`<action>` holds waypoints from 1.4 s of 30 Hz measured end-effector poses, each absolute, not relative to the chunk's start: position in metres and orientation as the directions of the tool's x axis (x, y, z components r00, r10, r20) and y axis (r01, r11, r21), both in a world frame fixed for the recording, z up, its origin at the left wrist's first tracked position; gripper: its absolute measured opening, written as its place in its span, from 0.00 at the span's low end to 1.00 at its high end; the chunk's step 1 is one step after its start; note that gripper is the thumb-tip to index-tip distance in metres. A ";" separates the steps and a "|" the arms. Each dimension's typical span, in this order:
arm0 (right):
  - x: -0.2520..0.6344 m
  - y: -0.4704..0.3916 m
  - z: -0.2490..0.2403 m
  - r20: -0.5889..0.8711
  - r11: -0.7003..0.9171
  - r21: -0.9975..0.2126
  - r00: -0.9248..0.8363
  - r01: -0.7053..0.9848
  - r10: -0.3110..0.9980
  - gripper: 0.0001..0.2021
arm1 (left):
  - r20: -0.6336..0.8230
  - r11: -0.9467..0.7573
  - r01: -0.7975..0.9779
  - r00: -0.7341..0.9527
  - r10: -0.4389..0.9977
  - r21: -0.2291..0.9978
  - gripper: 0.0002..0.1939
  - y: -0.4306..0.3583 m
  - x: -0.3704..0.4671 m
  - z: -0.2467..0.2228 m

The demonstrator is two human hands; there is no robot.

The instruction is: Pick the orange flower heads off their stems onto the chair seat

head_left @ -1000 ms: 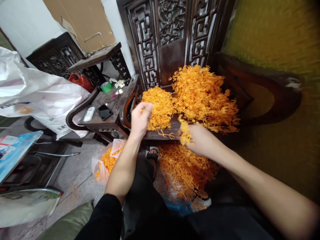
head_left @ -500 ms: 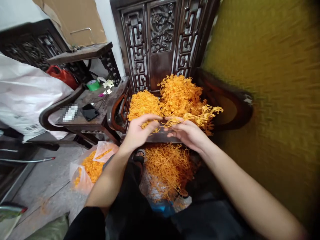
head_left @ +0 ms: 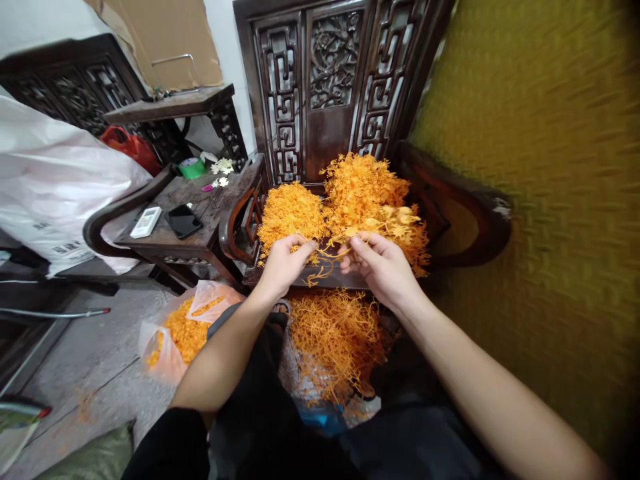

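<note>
My left hand (head_left: pixel 286 265) pinches thin orange stems at the front of a dark wooden chair seat. Close by on the right, my right hand (head_left: pixel 381 267) is closed on an orange flower sprig (head_left: pixel 395 223), whose pale orange heads lie over the back of the hand. Loose stems stretch and dangle between the two hands. Behind them, on the seat, are a smaller orange pile (head_left: pixel 291 213) at left and a taller orange pile (head_left: pixel 363 187) at right. Below the seat edge lies a heap of stringy orange stems (head_left: pixel 337 333).
A pink plastic bag (head_left: pixel 183 337) of orange pieces sits on the floor at left. The side table (head_left: pixel 165 193) bears a phone (head_left: pixel 183 221), a white box (head_left: pixel 146 223) and green tape (head_left: pixel 192 167). Curved chair arms flank the seat; a yellow-brown woven surface (head_left: pixel 550 200) stands at right.
My hands have moved slightly apart, and the sprig has shifted left and inward with my right hand. A stem piece now dangles between them. The view has shifted a little.
</note>
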State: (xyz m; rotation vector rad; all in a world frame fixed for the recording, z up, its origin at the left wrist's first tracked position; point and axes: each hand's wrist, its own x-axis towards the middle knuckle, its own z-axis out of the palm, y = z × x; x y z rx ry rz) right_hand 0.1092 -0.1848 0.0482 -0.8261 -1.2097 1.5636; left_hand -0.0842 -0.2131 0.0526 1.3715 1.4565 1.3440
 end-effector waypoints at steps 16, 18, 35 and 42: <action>0.110 -0.190 0.043 0.001 0.000 -1.000 -0.439 -0.003 0.899 0.21 | 0.243 -0.423 0.577 0.365 0.899 0.699 0.20 -0.213 -0.103 0.064; 0.112 -0.190 0.044 -0.007 0.001 -1.000 -0.463 0.017 0.886 0.21 | 0.231 -0.438 0.564 0.401 0.886 0.700 0.15 -0.211 -0.104 0.064; 0.147 -0.184 0.052 -0.070 0.089 -0.956 -0.508 0.280 0.858 0.21 | 0.512 -0.395 0.622 -0.013 0.859 0.677 0.11 -0.201 -0.145 0.071; 0.137 -0.180 0.041 -0.033 0.156 -0.934 -0.514 0.320 0.857 0.20 | 0.403 -0.479 0.522 0.261 0.877 0.706 0.11 -0.219 -0.096 0.066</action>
